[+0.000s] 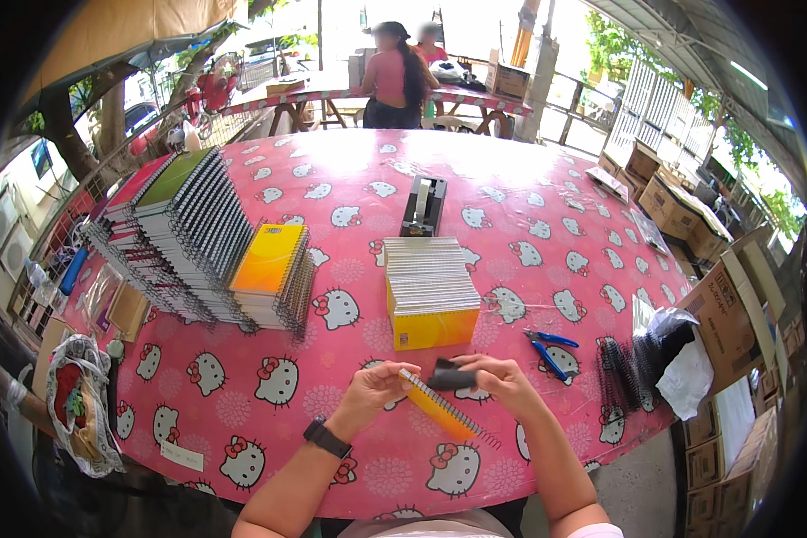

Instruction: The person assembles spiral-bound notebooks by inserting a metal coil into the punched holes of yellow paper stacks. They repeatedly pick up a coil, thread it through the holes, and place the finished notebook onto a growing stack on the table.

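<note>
Both hands gripped a yellow spiral notebook [441, 408]: left hand [374, 387] steadying, right hand [496, 378] pinching a dark piece at its coil (probably mid-binding); next needed careful alignment.

An open-air work area under a roof [690, 36], bright with daylight. A long table [269, 448] wears a pink cartoon-cat cloth. Behind it stands a second table on wooden trestle legs [475, 100], where 2 people [394, 76] sit. Brown cardboard boxes [681, 211] pile up on the right beside a white slatted fence [650, 103]. Trees [81, 134] and parked vehicles show on the left, past a concrete floor [637, 489]
</note>
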